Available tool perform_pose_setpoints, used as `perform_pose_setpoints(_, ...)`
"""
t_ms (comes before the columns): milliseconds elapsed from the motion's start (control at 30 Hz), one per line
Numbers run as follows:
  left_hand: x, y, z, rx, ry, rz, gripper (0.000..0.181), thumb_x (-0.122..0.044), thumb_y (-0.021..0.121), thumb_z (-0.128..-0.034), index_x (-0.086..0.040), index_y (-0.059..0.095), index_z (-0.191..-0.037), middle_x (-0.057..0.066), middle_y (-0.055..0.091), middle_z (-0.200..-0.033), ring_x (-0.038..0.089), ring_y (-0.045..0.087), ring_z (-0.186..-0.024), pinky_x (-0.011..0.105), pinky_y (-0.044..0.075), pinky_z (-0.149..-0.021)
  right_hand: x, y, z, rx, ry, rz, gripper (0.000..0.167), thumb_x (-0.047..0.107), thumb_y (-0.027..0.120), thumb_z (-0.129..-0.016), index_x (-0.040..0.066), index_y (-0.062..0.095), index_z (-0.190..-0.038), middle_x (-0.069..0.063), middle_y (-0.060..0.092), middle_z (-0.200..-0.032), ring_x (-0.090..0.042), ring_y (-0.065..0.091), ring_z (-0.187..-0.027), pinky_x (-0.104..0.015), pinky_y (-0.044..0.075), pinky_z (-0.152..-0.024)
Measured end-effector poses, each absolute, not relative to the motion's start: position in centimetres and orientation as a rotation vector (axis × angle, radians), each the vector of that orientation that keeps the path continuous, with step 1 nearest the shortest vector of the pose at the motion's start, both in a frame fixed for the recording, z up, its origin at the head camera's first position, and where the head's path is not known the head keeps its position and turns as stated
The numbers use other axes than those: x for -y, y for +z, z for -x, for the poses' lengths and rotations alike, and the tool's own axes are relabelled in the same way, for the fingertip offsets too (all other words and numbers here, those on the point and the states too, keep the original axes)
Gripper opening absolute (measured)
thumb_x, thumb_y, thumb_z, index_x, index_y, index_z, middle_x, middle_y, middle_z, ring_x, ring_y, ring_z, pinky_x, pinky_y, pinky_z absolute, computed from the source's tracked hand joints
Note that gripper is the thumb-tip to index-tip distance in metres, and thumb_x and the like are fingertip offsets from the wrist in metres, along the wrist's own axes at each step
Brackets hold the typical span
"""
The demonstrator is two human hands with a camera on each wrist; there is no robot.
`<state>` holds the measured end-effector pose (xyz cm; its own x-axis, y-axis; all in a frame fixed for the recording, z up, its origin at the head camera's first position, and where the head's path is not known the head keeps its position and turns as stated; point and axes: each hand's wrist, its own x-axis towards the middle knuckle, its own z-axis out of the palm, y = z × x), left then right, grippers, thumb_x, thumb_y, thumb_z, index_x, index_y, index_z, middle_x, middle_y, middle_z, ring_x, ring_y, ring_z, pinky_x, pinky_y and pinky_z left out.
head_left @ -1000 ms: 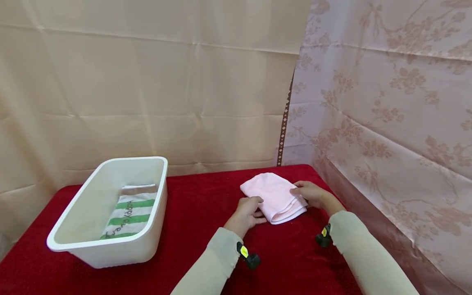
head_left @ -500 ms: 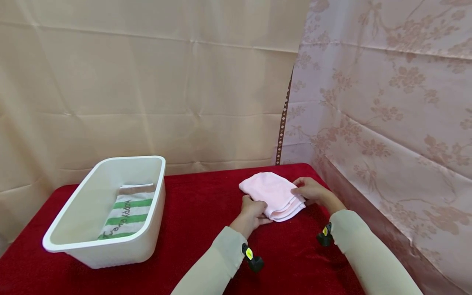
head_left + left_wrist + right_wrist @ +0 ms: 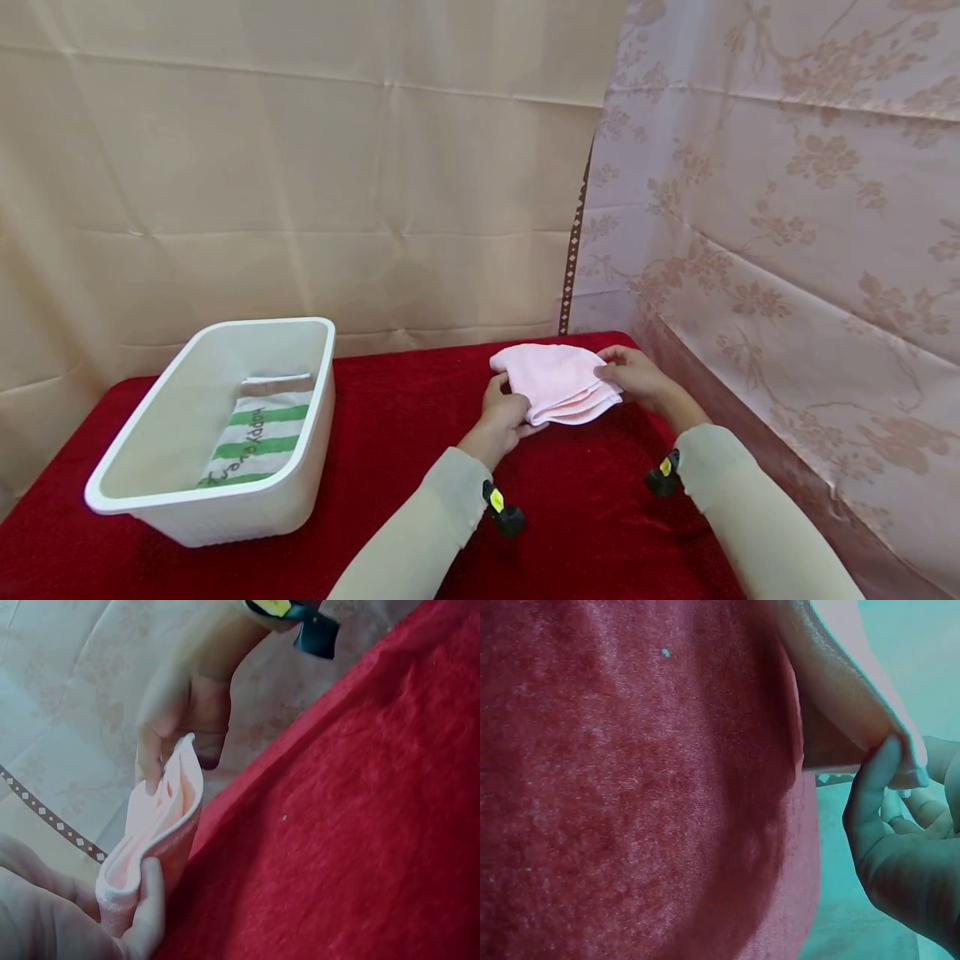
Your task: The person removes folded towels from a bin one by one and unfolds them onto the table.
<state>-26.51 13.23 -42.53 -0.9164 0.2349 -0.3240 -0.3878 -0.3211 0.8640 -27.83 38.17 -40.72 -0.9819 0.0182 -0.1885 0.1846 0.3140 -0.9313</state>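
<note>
Between my two hands is a folded pink towel [image 3: 551, 375] with white edging, its near side lifted off the red cloth. My left hand [image 3: 504, 421] pinches the towel's near left corner; in the left wrist view the folded layers [image 3: 154, 825] show edge-on, gripped by the fingers. On the other side my right hand [image 3: 633, 379] pinches the right corner, and in the right wrist view the thumb [image 3: 877, 772] presses against the towel's edge [image 3: 900, 742]. Part of each hand's fingers is hidden behind the towel.
A white plastic basin [image 3: 307, 483] stands at the left of the red-covered table [image 3: 405, 417]. Inside it lies a folded green-and-white striped towel [image 3: 258, 433] with lettering. A beige curtain [image 3: 337, 167] hangs behind, and a floral curtain [image 3: 787, 208] closes off the right.
Both hands have raised the near edge of the pink towel off the table, so its layers spread and show. The left hand has shifted its hold at the near left corner.
</note>
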Motion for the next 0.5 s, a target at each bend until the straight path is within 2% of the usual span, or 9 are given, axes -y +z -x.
perform_pose_setpoints(167, -12.5, -42.9, 26.5, -1.614, 2.204, 0.128, 0.075, 0.019, 0.044, -0.0823, -0.003, 0.031, -0.153, 0.021, 0.051, -0.116, 0.028, 0.064, -0.075, 0.051, 0.061, -0.073, -38.3, -40.9, 26.5, -2.345, -1.759, -0.176, 0.031, 0.009, 0.054, -0.102, -0.005, 0.042, -0.128, -0.004, 0.065, -0.082, -0.013, 0.067, -0.069, -0.030, 0.058, -0.061)
perform_pose_setpoints(500, -10.4, -43.7, 26.7, -1.796, 1.909, 0.052, 0.052, 0.015, 0.055, -0.0836, 0.009, 0.043, -0.134, 0.019, 0.058, -0.090, 0.022, 0.063, -0.060, 0.048, 0.062, -0.069, -38.7, -43.4, 24.4, -2.216, -1.654, -0.235, 0.028, 0.007, 0.056, -0.101, -0.002, 0.042, -0.124, -0.012, 0.068, -0.093, -0.020, 0.070, -0.080, -0.039, 0.060, -0.070)
